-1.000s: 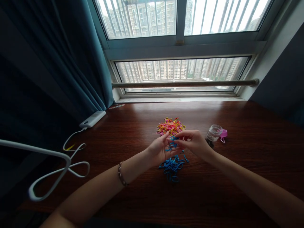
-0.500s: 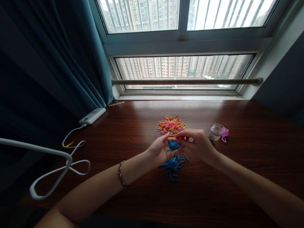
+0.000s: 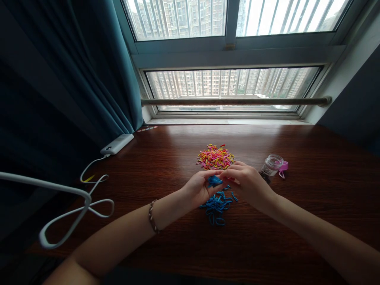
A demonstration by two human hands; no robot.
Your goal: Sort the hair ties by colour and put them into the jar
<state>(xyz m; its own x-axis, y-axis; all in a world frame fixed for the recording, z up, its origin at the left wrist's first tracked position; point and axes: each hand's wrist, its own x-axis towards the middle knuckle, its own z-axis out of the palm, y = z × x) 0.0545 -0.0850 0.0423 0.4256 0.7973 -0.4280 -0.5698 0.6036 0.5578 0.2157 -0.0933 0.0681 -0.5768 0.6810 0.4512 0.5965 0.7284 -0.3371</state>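
In my cupped left hand (image 3: 198, 189) lies a clump of blue rubber bands (image 3: 215, 181), palm turned up. The fingers of my right hand (image 3: 244, 179) are bent together at the left fingertips, above the bands. What they pinch, if anything, is hidden. On the table just below my hands rests a loose pile of blue bands (image 3: 218, 204). Beyond my fingers is a heap of pink, yellow and orange bands (image 3: 216, 156).
Right of the heap stands a small clear jar (image 3: 272, 165) with a pink lid (image 3: 283, 168) against it. A white power bank (image 3: 117, 144) with a thick white cable (image 3: 86, 206) sits at the left of the brown table (image 3: 169, 150). A blue curtain (image 3: 118, 87) hangs behind.
My right hand has come lower and closer over my left palm, its fingers now meeting the left fingertips. My left hand has curled slightly. The view has shifted a little.
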